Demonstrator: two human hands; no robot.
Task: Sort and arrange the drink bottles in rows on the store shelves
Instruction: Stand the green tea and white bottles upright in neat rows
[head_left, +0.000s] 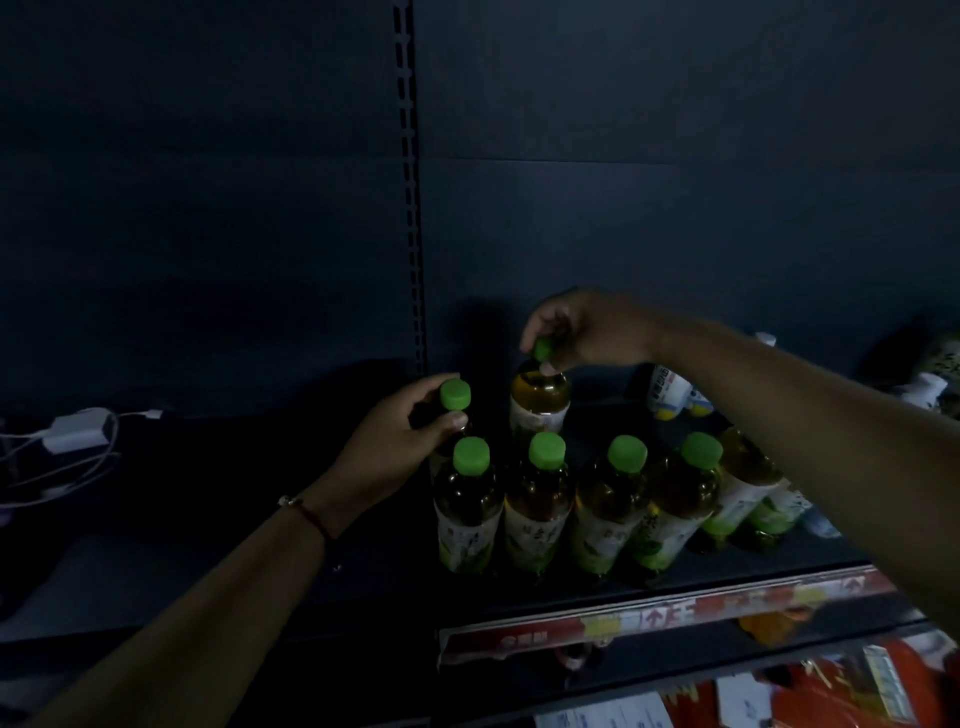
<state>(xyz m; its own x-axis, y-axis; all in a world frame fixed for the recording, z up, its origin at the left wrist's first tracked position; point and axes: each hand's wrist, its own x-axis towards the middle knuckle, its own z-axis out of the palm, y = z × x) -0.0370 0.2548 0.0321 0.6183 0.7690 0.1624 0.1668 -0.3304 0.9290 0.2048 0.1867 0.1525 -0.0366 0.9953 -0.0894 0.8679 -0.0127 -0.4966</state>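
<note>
Several green-capped tea bottles stand in a front row (540, 499) on the dark shelf (363, 582). Behind the row's left end, my left hand (395, 447) grips the neck of another green-capped bottle (455, 395), its body mostly hidden. My right hand (587, 332) pinches the cap and neck of a tea bottle (540, 400) standing upright further back. More tea bottles (748, 483) stand behind my right forearm, partly hidden.
A white-labelled bottle with blue and yellow print (670, 395) lies at the back right. A white charger with cables (72, 431) sits on the left shelf. A perforated upright (410, 208) divides the back panel. A red price strip (675, 613) runs along the shelf edge, with red packages (857, 680) below.
</note>
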